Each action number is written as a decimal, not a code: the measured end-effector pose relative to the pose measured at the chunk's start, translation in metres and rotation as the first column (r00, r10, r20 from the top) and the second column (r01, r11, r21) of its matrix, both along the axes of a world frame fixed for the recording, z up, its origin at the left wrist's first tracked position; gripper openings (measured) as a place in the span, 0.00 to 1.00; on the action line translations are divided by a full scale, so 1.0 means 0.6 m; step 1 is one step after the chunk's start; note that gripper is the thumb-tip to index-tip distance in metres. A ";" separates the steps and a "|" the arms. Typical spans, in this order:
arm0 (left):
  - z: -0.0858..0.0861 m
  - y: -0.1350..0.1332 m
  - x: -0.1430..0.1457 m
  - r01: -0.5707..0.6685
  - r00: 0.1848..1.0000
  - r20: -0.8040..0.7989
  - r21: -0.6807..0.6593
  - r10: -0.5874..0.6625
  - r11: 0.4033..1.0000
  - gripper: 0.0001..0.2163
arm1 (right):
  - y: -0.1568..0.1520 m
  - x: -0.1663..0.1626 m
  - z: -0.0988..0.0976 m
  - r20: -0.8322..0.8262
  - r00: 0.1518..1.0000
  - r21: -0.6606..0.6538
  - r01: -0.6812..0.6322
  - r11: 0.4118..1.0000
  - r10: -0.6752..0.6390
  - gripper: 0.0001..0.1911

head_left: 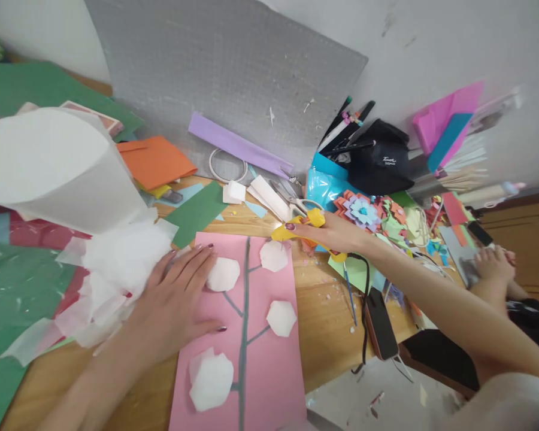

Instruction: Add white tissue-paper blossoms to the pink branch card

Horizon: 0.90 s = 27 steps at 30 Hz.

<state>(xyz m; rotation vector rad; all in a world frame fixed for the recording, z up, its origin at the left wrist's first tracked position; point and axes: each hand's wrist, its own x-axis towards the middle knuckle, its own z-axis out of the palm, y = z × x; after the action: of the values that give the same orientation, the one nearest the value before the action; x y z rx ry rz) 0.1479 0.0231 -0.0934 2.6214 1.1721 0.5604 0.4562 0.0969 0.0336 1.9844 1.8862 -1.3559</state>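
Left hand (173,296) flat, right (336,232) curled

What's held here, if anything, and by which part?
Right hand: a yellow glue gun, by its body. Left hand: spread over the pink paper, no hold visible.

Paper sheet (276,371) on tbl (318,344) – tissue pile (117,257) to L, phone (381,323) to R, pen bag (379,164) behind & R.

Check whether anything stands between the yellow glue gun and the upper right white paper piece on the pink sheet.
Nothing visible does. The right hand holds the glue gun close by the white paper piece's upper edge; contact is unclear.
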 end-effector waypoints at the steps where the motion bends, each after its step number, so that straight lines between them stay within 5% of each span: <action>1: 0.000 0.000 0.000 0.000 1.000 0.005 0.003 0.000 1.000 0.42 | 0.000 -0.001 0.002 0.017 1.000 -0.008 -0.007 1.000 0.007 0.31; 21: 0.000 0.005 -0.002 0.017 0.999 -0.046 0.042 -0.015 0.999 0.45 | -0.042 0.035 0.001 0.224 0.968 0.126 0.085 0.988 -0.112 0.34; 27: -0.001 0.007 -0.003 0.023 0.999 -0.033 0.055 -0.021 0.998 0.44 | -0.046 0.038 0.003 0.051 0.996 0.120 0.071 0.990 -0.078 0.32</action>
<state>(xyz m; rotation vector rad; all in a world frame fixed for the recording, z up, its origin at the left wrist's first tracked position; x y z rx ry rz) 0.1464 0.0270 -0.0938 2.6960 1.1521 0.5556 0.4788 0.0692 0.0356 2.1446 1.9284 -1.2186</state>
